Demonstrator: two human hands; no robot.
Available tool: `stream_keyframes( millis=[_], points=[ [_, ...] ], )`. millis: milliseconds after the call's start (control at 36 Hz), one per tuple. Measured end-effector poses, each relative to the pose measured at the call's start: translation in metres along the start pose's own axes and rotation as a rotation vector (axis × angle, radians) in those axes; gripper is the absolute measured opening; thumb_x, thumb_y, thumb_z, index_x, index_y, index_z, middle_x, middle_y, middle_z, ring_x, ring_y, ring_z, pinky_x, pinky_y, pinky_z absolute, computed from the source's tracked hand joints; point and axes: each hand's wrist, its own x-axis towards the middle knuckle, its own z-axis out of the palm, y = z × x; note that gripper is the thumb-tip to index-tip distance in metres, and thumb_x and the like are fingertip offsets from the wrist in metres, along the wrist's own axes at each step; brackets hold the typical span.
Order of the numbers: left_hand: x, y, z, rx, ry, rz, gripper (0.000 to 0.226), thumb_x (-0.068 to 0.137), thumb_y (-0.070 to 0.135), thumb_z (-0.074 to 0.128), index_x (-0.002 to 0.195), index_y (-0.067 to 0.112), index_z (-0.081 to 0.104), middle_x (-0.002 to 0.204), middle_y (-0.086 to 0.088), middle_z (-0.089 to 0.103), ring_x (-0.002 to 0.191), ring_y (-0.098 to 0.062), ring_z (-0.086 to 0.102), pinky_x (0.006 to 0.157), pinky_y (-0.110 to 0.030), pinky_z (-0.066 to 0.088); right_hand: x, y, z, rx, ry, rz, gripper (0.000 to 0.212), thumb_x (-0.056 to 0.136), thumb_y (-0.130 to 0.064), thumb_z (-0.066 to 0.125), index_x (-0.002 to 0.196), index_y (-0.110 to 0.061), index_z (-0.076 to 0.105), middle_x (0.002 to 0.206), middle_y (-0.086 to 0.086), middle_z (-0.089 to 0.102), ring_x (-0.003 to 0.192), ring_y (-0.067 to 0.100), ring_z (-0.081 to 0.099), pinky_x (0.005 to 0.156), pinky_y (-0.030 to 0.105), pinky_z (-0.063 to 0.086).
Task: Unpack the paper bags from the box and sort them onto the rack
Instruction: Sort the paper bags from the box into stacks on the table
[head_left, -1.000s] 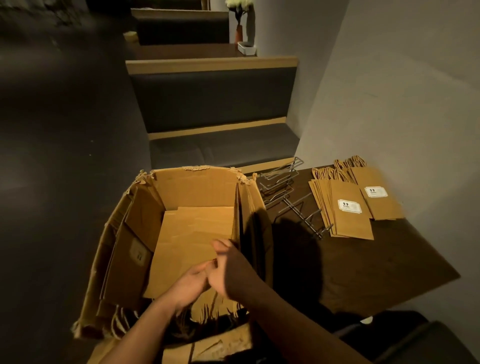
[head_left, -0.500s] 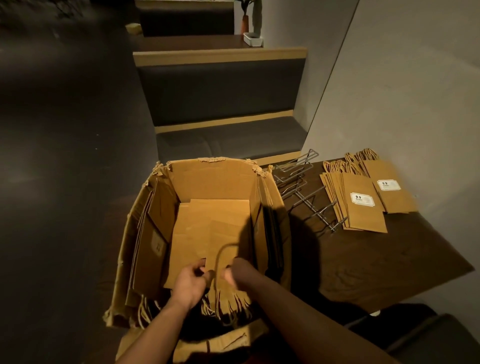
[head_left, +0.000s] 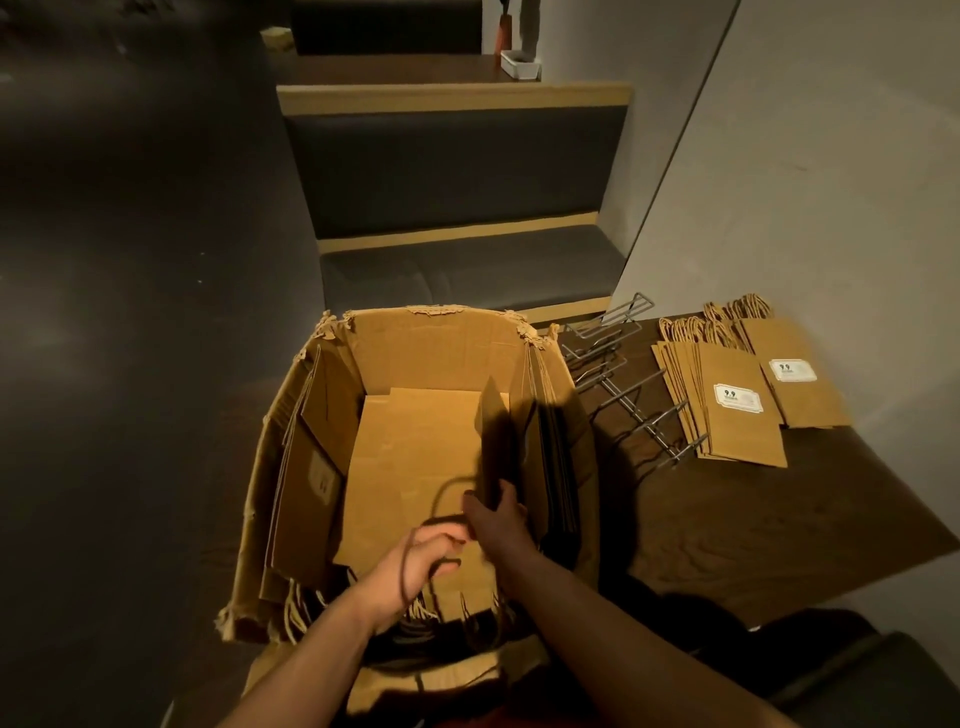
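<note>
An open cardboard box (head_left: 431, 338) stands in front of me with brown paper bags (head_left: 306, 467) leaning along its left wall and dark bags (head_left: 556, 467) along its right. My right hand (head_left: 493, 519) grips the lower end of a dark paper bag (head_left: 493, 441) that stands tilted up inside the box. My left hand (head_left: 426, 561) curls round that bag's dark cord handle (head_left: 441, 499). A wire rack (head_left: 618, 374) lies on the table to the right, holding nothing that I can see.
Two stacks of small brown labelled bags (head_left: 737, 410) lie on the dark wooden table (head_left: 753, 519) right of the rack, by the grey wall. A dark bench seat (head_left: 467, 270) stands beyond the box. Dark floor lies to the left.
My right hand has drawn a dark bag up from the box's right side, and my left hand has taken hold of its cord handle. The view has tilted further down.
</note>
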Motion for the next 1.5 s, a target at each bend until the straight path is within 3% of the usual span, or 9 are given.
stream_keyframes(
  millis=[111, 306, 472, 583, 778, 1111, 1306, 1444, 1500],
  points=[
    [0.003, -0.007, 0.002, 0.175, 0.06, 0.006, 0.031, 0.089, 0.011, 0.051, 0.109, 0.022, 0.072, 0.107, 0.003, 0.071, 0.102, -0.013, 0.061, 0.089, -0.023, 0.044, -0.001, 0.003, -0.002, -0.052, 0.053, -0.037, 0.067, 0.094, -0.029, 0.052, 0.152, -0.021, 0.02, 0.154, 0.012, 0.019, 0.135, 0.031, 0.034, 0.105, 0.038, 0.035],
    [0.006, -0.008, -0.014, -0.104, 0.237, -0.066, 0.033, 0.089, 0.011, 0.058, 0.121, 0.012, 0.064, 0.116, -0.007, 0.069, 0.114, -0.022, 0.061, 0.097, -0.03, 0.047, -0.007, 0.008, 0.004, -0.395, -0.09, -0.073, 0.06, 0.103, -0.03, 0.039, 0.154, -0.026, 0.008, 0.161, 0.009, -0.004, 0.146, 0.033, 0.017, 0.111, 0.042, 0.032],
    [0.01, -0.007, -0.014, -0.275, 0.221, -0.103, 0.027, 0.097, 0.003, 0.05, 0.12, 0.014, 0.058, 0.101, -0.011, 0.07, 0.082, -0.019, 0.065, 0.067, -0.028, 0.053, -0.004, 0.011, 0.007, -0.407, -0.142, -0.014, 0.078, 0.097, -0.042, 0.051, 0.155, -0.025, 0.002, 0.161, 0.01, 0.0, 0.144, 0.033, 0.023, 0.11, 0.041, 0.032],
    [0.004, -0.002, -0.01, -0.254, 0.104, -0.066, 0.03, 0.097, 0.009, 0.045, 0.119, 0.016, 0.064, 0.117, -0.007, 0.07, 0.092, -0.018, 0.069, 0.073, -0.028, 0.052, -0.008, 0.012, 0.006, -0.435, -0.204, -0.028, 0.099, 0.088, -0.047, 0.064, 0.155, -0.023, -0.005, 0.161, 0.011, -0.008, 0.147, 0.033, 0.014, 0.113, 0.04, 0.028],
    [0.001, 0.0, -0.01, -0.228, 0.109, 0.002, 0.028, 0.096, 0.014, 0.05, 0.12, 0.015, 0.065, 0.121, -0.004, 0.069, 0.121, -0.019, 0.059, 0.107, -0.042, 0.04, -0.008, 0.005, 0.004, -0.278, 0.008, -0.084, 0.062, 0.096, -0.016, 0.04, 0.154, -0.015, 0.017, 0.157, 0.011, 0.023, 0.14, 0.029, 0.03, 0.113, 0.037, 0.029],
    [0.011, -0.005, -0.022, -0.18, 0.461, -0.127, 0.032, 0.096, 0.011, 0.052, 0.127, 0.013, 0.06, 0.113, -0.007, 0.065, 0.103, -0.023, 0.06, 0.092, -0.036, 0.048, -0.016, 0.002, 0.003, -0.429, -0.059, -0.161, 0.059, 0.097, -0.012, 0.04, 0.152, -0.015, 0.018, 0.154, 0.015, 0.026, 0.135, 0.029, 0.036, 0.107, 0.036, 0.036],
    [0.01, -0.004, -0.023, -0.222, 0.407, -0.048, 0.027, 0.098, 0.009, 0.05, 0.12, 0.015, 0.065, 0.117, -0.007, 0.069, 0.112, -0.023, 0.062, 0.105, -0.042, 0.045, -0.012, 0.003, 0.008, -0.543, -0.093, -0.146, 0.068, 0.099, -0.021, 0.046, 0.155, -0.02, 0.008, 0.158, 0.008, 0.015, 0.133, 0.03, 0.04, 0.098, 0.037, 0.048],
    [0.014, -0.011, -0.025, -0.108, 0.362, 0.015, 0.03, 0.1, 0.006, 0.047, 0.123, 0.013, 0.065, 0.107, 0.001, 0.07, 0.096, -0.009, 0.061, 0.085, -0.022, 0.047, -0.012, 0.005, 0.011, -0.556, -0.102, -0.14, 0.066, 0.101, -0.027, 0.045, 0.155, -0.02, 0.007, 0.161, 0.008, 0.01, 0.142, 0.029, 0.028, 0.112, 0.037, 0.032],
    [0.015, -0.014, -0.023, 0.019, 0.393, 0.021, 0.029, 0.099, 0.01, 0.051, 0.123, 0.017, 0.065, 0.113, -0.001, 0.069, 0.104, -0.015, 0.063, 0.094, -0.029, 0.048, -0.012, 0.006, 0.012, -0.545, -0.103, -0.135, 0.068, 0.1, -0.03, 0.046, 0.155, -0.022, 0.007, 0.161, 0.007, 0.009, 0.144, 0.029, 0.025, 0.114, 0.04, 0.03]
  ],
)
